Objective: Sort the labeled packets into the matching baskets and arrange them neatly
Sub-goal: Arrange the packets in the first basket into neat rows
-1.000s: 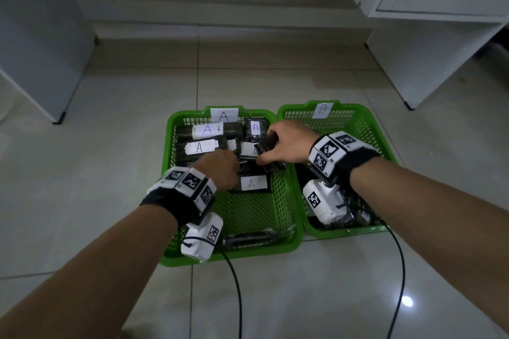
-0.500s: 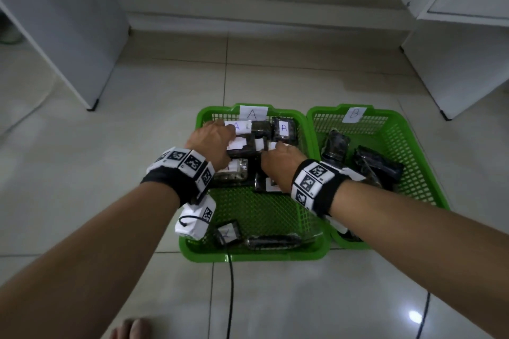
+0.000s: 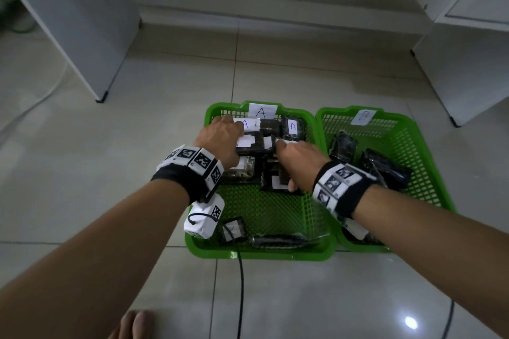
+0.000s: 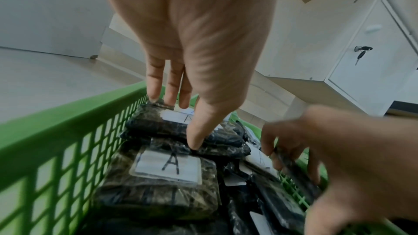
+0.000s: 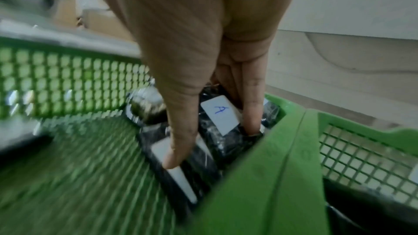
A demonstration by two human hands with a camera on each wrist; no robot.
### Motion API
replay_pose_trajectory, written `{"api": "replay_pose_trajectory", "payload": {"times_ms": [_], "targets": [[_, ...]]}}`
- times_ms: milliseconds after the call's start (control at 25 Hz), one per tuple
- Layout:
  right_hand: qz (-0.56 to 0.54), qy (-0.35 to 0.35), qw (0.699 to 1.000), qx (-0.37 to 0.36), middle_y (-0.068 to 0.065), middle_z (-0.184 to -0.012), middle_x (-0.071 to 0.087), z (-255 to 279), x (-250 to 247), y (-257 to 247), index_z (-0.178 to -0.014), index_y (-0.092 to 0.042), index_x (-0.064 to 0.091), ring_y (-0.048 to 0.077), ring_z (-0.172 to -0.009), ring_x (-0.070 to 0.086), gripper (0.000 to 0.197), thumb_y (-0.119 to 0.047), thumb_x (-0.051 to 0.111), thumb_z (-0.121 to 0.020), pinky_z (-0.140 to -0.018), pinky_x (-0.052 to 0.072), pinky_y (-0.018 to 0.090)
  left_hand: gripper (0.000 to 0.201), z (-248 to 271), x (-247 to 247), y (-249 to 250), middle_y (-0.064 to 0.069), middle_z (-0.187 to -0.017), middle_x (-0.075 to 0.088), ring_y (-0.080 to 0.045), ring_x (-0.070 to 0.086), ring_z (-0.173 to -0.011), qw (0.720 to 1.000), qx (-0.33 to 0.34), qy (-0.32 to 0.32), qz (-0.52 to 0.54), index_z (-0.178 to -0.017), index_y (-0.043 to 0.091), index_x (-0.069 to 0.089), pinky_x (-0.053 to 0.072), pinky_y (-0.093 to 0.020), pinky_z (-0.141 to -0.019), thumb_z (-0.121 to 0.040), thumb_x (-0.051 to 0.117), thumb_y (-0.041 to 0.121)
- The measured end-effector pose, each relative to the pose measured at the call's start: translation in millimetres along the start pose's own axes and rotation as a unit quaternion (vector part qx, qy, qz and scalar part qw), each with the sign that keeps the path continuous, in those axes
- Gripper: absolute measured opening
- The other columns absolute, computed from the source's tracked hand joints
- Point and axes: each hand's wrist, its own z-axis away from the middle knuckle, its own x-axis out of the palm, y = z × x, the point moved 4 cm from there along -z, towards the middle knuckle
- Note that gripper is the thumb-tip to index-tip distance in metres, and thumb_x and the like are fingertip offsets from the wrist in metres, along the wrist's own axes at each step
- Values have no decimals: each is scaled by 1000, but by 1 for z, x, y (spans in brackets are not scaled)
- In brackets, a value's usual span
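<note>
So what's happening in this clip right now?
A person is tidying dark packets in the green basket marked A. The left hand rests straight fingers on the far-left packets; the right hand pinches a packet by the basket's right wall, thumb pressing on a neighbouring one. Several A labels face up. The basket marked B beside it holds a few dark packets, untouched.
</note>
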Motion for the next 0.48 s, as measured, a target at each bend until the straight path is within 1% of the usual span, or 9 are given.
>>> {"api": "replay_pose_trajectory", "payload": {"times_ms": [40, 80, 120, 160, 240, 280, 400, 440, 480], "targets": [[-22, 10, 999, 24, 3, -94, 65, 0, -7, 7, -112, -10, 47, 23, -87, 67, 62, -37, 88, -74, -68, 49, 33, 61, 1, 1, 0, -4, -131, 50, -25, 50, -122, 1000, 5, -7, -7, -132, 20, 52, 49, -36, -97, -76, 76, 14], [-60, 21, 997, 51, -2, -89, 62, -1, -15, 16, -107, -14, 47, 17, -80, 64, 65, -54, 84, -71, -66, 50, 29, 66, 0, 3, 1, -3, -131, 49, -25, 51, -121, 1000, 12, -11, -17, -135, 21, 49, 49, -38, -99, -76, 77, 13], [-119, 31, 990, 71, -5, -89, 61, -1, -24, 24, -106, -17, 50, 13, -77, 61, 63, -64, 75, -74, -66, 51, 26, 68, 0, 4, 1, -3, -130, 50, -25, 52, -119, 999, 20, -9, -26, -136, 21, 48, 50, -39, -98, -76, 77, 10], [-184, 45, 978, 86, -6, -93, 62, 0, -31, 31, -108, -18, 55, 11, -78, 60, 58, -68, 67, -80, -66, 50, 25, 68, -1, 3, 0, -4, -127, 52, -25, 55, -115, 999, 25, -3, -30, -137, 21, 47, 51, -38, -96, -76, 76, 7], [-279, 68, 953, 96, -3, -111, 64, 1, -40, 44, -124, -21, 59, 13, -90, 59, 51, -61, 58, -91, -72, 44, 24, 64, -3, -1, -1, -4, -121, 57, -23, 59, -108, 999, 30, 9, -27, -135, 19, 48, 53, -35, -91, -78, 73, 2], [-306, 57, 945, 97, 1, -121, 62, 2, -40, 46, -134, -22, 55, 15, -99, 57, 50, -54, 57, -96, -77, 42, 25, 62, -4, -2, -1, -3, -120, 59, -22, 60, -106, 999, 33, 12, -28, -134, 18, 50, 53, -35, -91, -79, 72, 2], [-297, -39, 952, 70, 7, -155, 41, 0, -25, 35, -158, -22, 27, 23, -134, 46, 69, -39, 58, -99, -106, 39, 37, 57, -6, -1, -3, -3, -120, 60, -22, 60, -108, 999, 36, 12, -32, -131, 16, 53, 54, -34, -92, -80, 72, 2], [-269, -58, 960, 57, 8, -157, 38, -1, -19, 30, -159, -20, 22, 25, -137, 45, 76, -38, 62, -96, -110, 38, 39, 56, -6, 0, -4, -4, -121, 60, -22, 61, -107, 999, 34, 12, -27, -131, 16, 54, 54, -32, -92, -80, 72, 1], [-244, -62, 967, 44, 9, -150, 46, -2, -14, 25, -155, -17, 25, 25, -129, 53, 78, -39, 67, -93, -107, 45, 40, 56, -7, 1, -4, -4, -121, 60, -21, 61, -106, 999, 32, 12, -21, -131, 16, 54, 54, -31, -91, -80, 72, 1]]}}
